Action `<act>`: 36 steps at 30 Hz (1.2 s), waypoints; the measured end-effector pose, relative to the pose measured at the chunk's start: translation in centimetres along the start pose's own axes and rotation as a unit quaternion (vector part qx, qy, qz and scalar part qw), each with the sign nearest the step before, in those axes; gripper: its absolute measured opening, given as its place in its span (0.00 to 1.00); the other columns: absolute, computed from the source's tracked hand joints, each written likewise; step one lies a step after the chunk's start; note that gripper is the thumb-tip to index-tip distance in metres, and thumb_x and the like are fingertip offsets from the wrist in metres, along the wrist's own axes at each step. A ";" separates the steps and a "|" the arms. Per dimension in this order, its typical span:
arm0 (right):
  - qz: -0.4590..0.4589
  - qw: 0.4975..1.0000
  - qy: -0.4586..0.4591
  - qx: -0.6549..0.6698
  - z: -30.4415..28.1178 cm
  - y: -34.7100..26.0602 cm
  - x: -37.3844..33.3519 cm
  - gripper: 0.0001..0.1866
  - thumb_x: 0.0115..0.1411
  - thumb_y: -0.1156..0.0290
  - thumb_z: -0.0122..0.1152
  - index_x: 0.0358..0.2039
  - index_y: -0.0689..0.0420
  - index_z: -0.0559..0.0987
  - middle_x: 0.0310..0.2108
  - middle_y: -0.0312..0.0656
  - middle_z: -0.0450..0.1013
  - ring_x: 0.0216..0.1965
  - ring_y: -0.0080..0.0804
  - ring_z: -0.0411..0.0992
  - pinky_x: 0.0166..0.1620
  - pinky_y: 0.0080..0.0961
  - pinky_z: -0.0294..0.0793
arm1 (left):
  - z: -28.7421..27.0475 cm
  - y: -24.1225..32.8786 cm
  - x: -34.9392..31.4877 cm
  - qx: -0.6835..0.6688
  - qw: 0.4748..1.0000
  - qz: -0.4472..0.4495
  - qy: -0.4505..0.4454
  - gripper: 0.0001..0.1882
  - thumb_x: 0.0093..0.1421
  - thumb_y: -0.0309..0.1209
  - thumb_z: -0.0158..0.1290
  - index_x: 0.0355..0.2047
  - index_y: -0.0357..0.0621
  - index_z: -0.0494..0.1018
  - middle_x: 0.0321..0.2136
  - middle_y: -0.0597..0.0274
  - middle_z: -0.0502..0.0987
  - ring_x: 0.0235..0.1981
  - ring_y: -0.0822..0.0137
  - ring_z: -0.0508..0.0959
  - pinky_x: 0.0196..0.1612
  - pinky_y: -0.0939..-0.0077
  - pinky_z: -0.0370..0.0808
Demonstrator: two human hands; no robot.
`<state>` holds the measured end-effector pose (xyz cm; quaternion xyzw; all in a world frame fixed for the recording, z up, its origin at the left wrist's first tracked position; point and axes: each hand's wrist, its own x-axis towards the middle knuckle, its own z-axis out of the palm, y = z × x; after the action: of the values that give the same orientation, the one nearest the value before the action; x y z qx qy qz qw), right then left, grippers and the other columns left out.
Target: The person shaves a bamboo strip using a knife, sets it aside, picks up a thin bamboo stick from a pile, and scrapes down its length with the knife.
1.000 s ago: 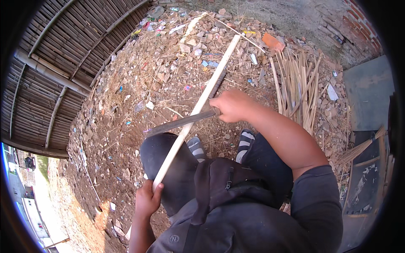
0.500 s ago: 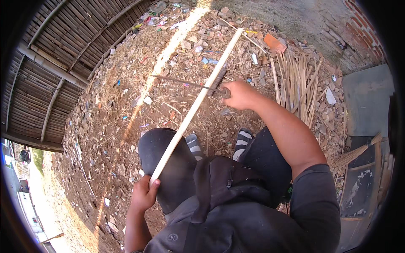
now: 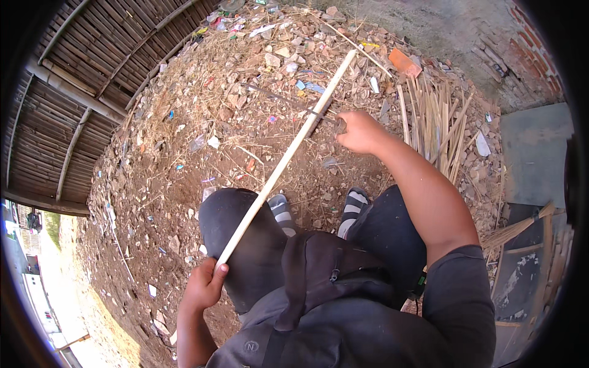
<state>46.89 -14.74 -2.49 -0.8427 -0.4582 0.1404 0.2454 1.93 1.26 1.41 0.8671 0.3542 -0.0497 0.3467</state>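
Note:
A long pale strip of split bamboo or wood [image 3: 283, 161] slants from my left side up to the far middle, lying across my left thigh. My left hand [image 3: 205, 285] is closed around its near end, thumb on top. In my right hand [image 3: 361, 132] is the dark handle of a knife with a long, narrow blade [image 3: 273, 95]. That blade crosses the strip near its far end and points to the left; whether it lies over the strip or bites into it, I cannot tell.
A bundle of split strips [image 3: 434, 126] lies on the rubble at the right, near an orange brick piece [image 3: 405, 62]. Slatted bamboo panels [image 3: 58, 138] stand at the left. A grey board [image 3: 535, 156] leans at the far right. Stones and litter cover the ground around my sandalled feet.
My right hand and the knife have shifted slightly away and to the right, with the blade higher along the strip. My left hand still grips the near end, a little farther left.

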 end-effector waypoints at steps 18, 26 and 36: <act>-0.092 0.968 -0.162 -0.168 1.6 -5.1 -1.6 0.17 0.49 0.69 0.63 0.41 0.51 0.81 0.32 0.49 0.79 0.36 0.53 0.78 0.40 0.45 0.77 | 1.3 -1.1 -0.1 0.048 0.998 -0.001 0.033 0.23 0.63 0.47 0.57 0.28 0.35 0.70 0.18 0.48 0.74 0.21 0.54 0.77 0.27 0.60 0.71; -0.077 0.997 -0.009 -0.028 1.5 -3.6 -1.2 0.15 0.48 0.65 0.66 0.37 0.56 0.79 0.26 0.50 0.77 0.33 0.52 0.78 0.37 0.46 0.76 | 2.4 0.5 -0.6 0.058 0.993 -0.035 0.094 0.24 0.61 0.48 0.59 0.28 0.36 0.69 0.17 0.44 0.74 0.22 0.43 0.79 0.27 0.54 0.73; 0.043 0.996 0.075 0.002 -0.1 -0.3 0.6 0.15 0.48 0.68 0.65 0.39 0.53 0.79 0.23 0.50 0.76 0.30 0.53 0.77 0.35 0.46 0.76 | 2.0 -0.8 -0.2 0.071 0.992 0.032 0.095 0.21 0.62 0.45 0.58 0.28 0.37 0.69 0.17 0.45 0.74 0.21 0.41 0.78 0.26 0.54 0.73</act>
<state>47.03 -14.12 -2.26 -0.8693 -0.4014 0.0884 0.2745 1.65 0.26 -0.50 0.9011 0.3532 0.0194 0.2506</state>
